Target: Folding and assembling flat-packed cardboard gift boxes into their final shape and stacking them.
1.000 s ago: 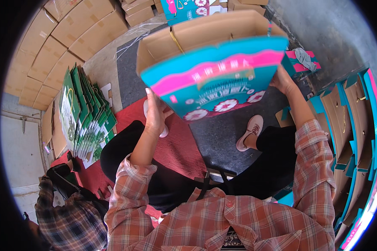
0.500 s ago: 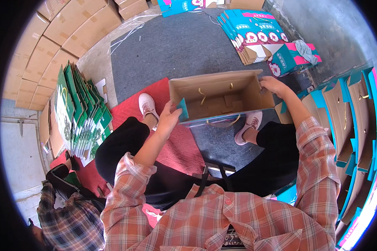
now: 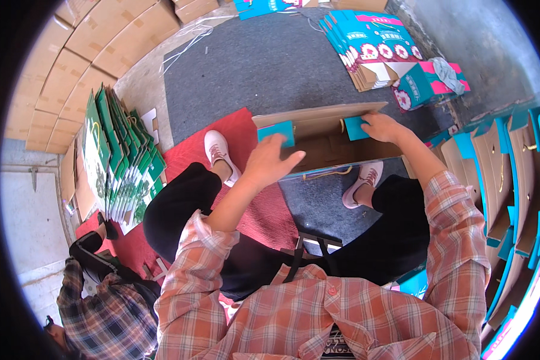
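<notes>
Brown cartons [image 3: 132,48], too many to count, fill the upper left, above a bundle of green flattened boxes [image 3: 126,162]. At centre stands one open box [image 3: 324,122], two pale shoes [image 3: 217,148] nearby. The left hand [image 3: 270,161] lies loosely spread on one of its two blue flaps [image 3: 287,133]; the right hand's [image 3: 383,127] fingers bend over the other, pinching or not I cannot tell.

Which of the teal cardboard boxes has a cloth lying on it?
The teal-and-pink cardboard box near the upper-right grey wall: only it carries a crumpled grey cloth. The open brown-lined cardboard box ahead carries none.
</notes>
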